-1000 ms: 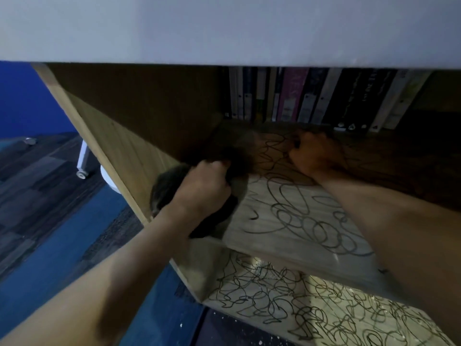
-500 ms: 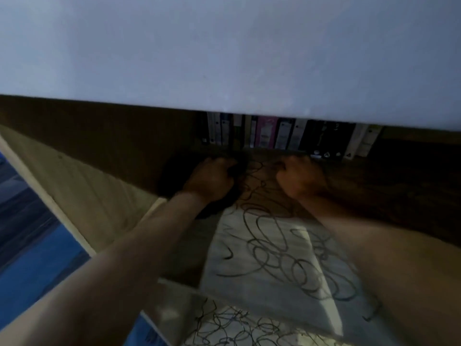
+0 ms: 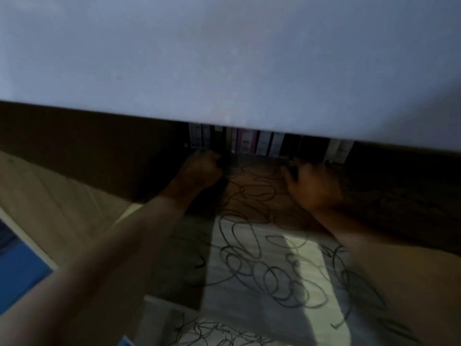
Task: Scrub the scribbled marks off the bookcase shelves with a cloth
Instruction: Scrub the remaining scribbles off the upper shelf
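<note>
your left hand (image 3: pixel 199 171) is deep in the shelf recess, fingers curled into a fist at the back, just in front of the books (image 3: pixel 262 146). a dark mass under and below the fist looks like the cloth (image 3: pixel 219 188); it is too dim there to tell cloth from shadow, so your grip on it cannot be confirmed. your right hand (image 3: pixel 311 186) lies knuckles up on the shelf (image 3: pixel 249 245), near the book row, fingers bent toward the board; whether they hold anything cannot be told. the two hands are apart, with bare scribbled board between them. the scribbles (image 3: pixel 262 265) run in black loops from the dark back of the shelf to its lit front edge. a lower shelf (image 3: pixel 224 333) at the bottom of the view carries denser scribbling. a pale panel (image 3: pixel 224 58) fills the upper half, hiding the tops of the books. a strip of blue floor (image 3: pixel 20 275) shows at lower left. the whole view is motion-blurred.
</note>
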